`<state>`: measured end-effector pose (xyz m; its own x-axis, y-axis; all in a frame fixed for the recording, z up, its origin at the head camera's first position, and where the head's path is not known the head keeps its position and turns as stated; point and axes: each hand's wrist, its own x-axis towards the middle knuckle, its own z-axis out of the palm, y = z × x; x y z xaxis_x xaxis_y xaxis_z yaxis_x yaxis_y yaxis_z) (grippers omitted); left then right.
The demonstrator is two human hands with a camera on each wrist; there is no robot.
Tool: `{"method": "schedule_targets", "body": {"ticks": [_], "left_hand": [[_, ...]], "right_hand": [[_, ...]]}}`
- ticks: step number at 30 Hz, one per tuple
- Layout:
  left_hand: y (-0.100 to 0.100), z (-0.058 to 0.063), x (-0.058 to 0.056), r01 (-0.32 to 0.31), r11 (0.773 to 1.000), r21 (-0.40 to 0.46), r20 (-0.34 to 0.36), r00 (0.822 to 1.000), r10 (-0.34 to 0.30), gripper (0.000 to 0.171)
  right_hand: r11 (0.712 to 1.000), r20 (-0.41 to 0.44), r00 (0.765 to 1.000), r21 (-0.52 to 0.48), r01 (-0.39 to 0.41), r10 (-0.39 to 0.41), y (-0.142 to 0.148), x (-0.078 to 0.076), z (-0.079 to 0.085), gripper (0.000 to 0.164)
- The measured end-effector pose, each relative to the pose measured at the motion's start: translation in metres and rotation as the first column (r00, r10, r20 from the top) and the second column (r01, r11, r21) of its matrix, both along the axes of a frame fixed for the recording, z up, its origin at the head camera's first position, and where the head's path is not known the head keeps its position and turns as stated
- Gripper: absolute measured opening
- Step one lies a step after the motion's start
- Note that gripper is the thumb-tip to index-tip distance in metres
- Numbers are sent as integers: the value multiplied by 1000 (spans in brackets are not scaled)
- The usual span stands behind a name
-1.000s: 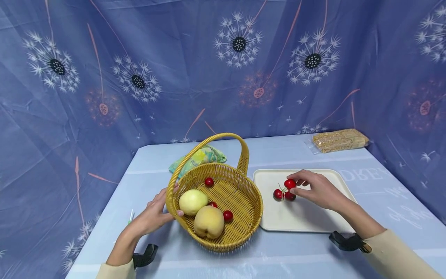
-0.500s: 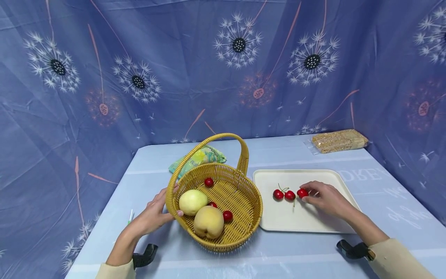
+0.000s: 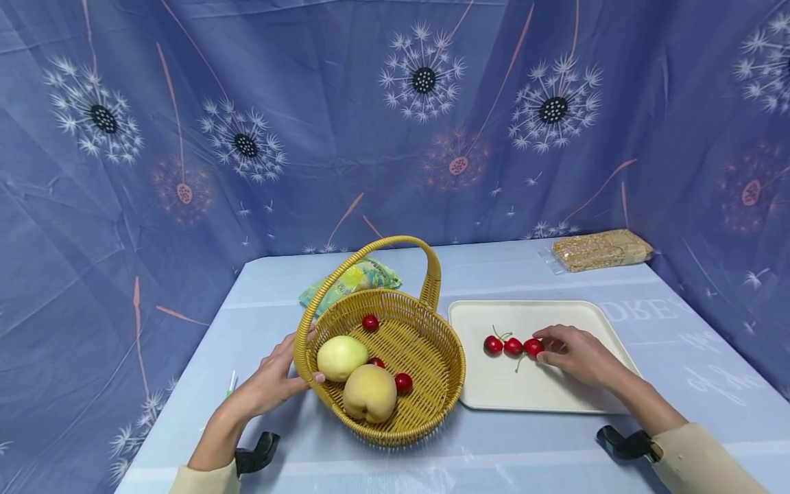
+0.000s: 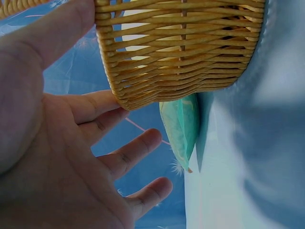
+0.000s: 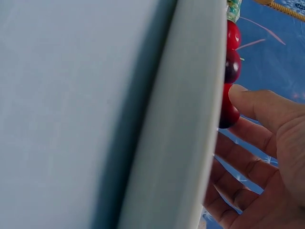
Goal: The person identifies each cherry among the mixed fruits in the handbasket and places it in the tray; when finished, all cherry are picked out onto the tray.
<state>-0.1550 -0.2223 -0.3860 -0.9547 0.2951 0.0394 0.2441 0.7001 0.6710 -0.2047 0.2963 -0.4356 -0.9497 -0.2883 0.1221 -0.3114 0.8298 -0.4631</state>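
Note:
In the head view my right hand [image 3: 580, 353] pinches a red cherry [image 3: 533, 348] by its right side, low over the white tray [image 3: 555, 401]. Two more cherries [image 3: 492, 345] with green stems lie in a row to its left. The right wrist view shows the thumb against the held cherry [image 5: 228, 107], partly hidden by the tray rim [image 5: 186, 143]. My left hand [image 3: 271, 381] touches the left side of the wicker basket [image 3: 432, 370], its fingers spread and fairly straight. Inside the basket are a peach [image 3: 370, 393], a pale yellow-green fruit [image 3: 342, 358] and 3 cherries [image 3: 404, 383].
Behind the basket lies a green-and-yellow plastic packet [image 3: 370, 274]. A clear-wrapped bag of grain-like food [image 3: 601, 249] sits at the table's back right. A thin white-and-green object [image 3: 232, 383] shows left of my left hand. A blue dandelion-print cloth [image 3: 345, 137] hangs around the table.
My right hand has lowered a cherry from above the other two to their right, then slid it left against the row. The left hand and basket stay still.

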Motion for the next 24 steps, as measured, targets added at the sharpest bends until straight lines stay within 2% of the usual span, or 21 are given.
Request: {"method": "schedule_targets", "body": {"ticks": [6,15,24], "left_hand": [[0,0,0,-1,1000,-1,3,1000,1,80],[-1,0,0,-12,999,-33,-33,999,10,80],[-1,-1,1,-12,999,-43,-37,999,11,81]], "right_hand": [[1000,-48,999,0,-8,8,-1,2,5,36],[998,-160,985,4,-63,63,-25,5,28,32],[979,-264,944,1,-203,196,-68,10,54,30]]}}
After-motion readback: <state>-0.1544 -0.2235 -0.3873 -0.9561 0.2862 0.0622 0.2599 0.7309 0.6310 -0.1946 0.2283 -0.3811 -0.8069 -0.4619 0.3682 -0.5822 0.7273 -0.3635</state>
